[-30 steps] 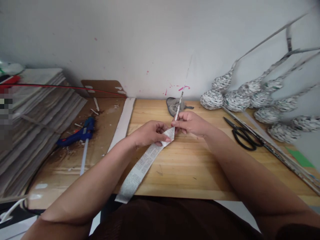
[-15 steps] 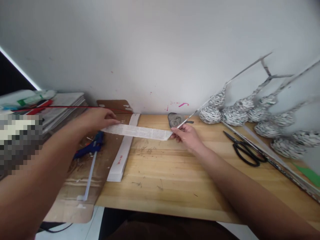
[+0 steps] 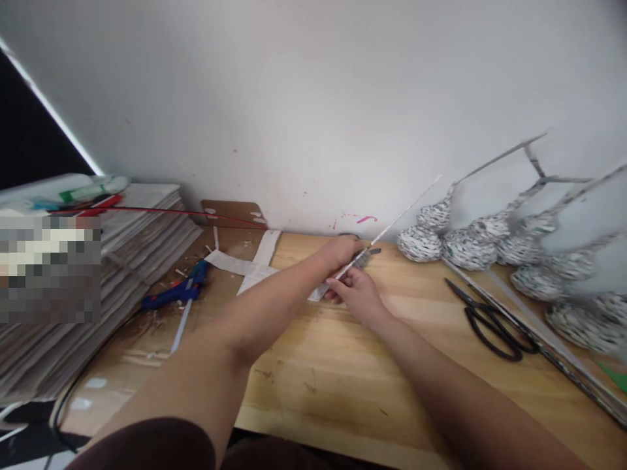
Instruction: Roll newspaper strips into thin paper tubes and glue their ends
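Observation:
My right hand (image 3: 360,297) pinches the lower end of a thin rolled paper tube (image 3: 404,214), which slants up to the right toward the wall. From that end a strip of printed paper (image 3: 232,264) stretches left, partly hidden beneath my left forearm. My left hand (image 3: 344,250) is just beyond the right one, over a grey cloth-like thing (image 3: 363,260) with a dark rim; its fingertips are hidden. Under the strip lies a stack of folded white paper strips (image 3: 267,248).
Several woven paper gourds (image 3: 420,243) stand along the wall at right, beside black-handled scissors (image 3: 492,329) and long paper rods (image 3: 548,359). At left, a blue glue gun (image 3: 176,292) rests on cardboard (image 3: 112,391), near a tall newspaper stack (image 3: 142,261) and a red cord (image 3: 186,211).
My left hand has let go of the strip's left end and crossed right to the grey cloth-like thing. My right hand keeps its hold; the strip's left end now lies down. The view has shifted slightly.

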Available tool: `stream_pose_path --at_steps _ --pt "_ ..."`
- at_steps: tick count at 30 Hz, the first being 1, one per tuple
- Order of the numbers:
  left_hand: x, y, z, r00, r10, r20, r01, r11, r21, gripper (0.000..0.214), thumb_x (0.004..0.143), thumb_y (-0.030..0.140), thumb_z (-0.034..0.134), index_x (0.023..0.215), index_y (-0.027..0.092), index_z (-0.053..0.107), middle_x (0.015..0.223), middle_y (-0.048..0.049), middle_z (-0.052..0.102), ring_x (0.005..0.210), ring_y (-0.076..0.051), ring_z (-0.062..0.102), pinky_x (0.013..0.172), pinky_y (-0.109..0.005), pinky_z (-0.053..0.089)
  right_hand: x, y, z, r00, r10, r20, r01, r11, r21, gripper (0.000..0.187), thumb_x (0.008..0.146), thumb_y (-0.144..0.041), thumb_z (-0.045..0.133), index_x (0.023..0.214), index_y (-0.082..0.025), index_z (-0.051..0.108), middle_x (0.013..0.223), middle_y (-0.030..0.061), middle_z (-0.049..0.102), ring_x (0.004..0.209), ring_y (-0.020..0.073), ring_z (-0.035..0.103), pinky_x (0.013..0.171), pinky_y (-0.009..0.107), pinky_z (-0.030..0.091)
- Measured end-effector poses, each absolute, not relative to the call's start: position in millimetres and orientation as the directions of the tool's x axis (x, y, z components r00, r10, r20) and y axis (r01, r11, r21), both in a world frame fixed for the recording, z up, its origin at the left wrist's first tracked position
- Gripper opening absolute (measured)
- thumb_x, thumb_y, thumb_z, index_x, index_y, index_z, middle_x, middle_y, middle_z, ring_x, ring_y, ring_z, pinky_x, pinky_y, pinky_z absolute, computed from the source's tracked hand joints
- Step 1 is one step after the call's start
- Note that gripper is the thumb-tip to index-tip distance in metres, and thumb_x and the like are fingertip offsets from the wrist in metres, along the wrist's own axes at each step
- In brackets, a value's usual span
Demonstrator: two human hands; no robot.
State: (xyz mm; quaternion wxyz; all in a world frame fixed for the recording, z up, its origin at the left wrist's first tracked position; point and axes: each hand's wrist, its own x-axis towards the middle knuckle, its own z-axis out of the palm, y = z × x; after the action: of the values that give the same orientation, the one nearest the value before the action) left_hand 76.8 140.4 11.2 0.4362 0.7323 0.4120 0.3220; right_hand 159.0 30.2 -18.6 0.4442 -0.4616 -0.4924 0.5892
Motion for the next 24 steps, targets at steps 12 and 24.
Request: stream_pose_path --at_steps 12,24 --pt "47.4 108.9 50.1 0.127 0.932 0.339 0.537 -0.351 0.767 0.033 0.088 0.042 0.057 0.075 0.016 0.072 0.077 -0.0112 0.073 0.075 -0.021 0.066 0.073 -0.032 0.048 158.5 33.2 -19.4 -0.095 0.992 -0.079 -0.112 -0.090 -0.990 0.030 0.066 -0.034 0.079 0.076 -0.017 0.056 0.059 0.0008 0.068 0.053 0.0122 0.065 0.050 0.021 0.053" --pt "11.3 -29.7 14.0 0.171 0.913 -0.370 -0.441 0.407 0.800 0.022 0.075 0.006 0.073 0.096 0.012 0.073 0.085 -0.0059 0.072 0.064 -0.008 0.065 0.051 -0.014 0.048 151.0 24.6 -9.1 0.054 0.993 0.102 -0.305 0.113 -0.946 0.028 0.068 -0.035 0.081 0.080 -0.017 0.062 0.066 -0.0008 0.070 0.059 0.0134 0.067 0.060 0.026 0.059"
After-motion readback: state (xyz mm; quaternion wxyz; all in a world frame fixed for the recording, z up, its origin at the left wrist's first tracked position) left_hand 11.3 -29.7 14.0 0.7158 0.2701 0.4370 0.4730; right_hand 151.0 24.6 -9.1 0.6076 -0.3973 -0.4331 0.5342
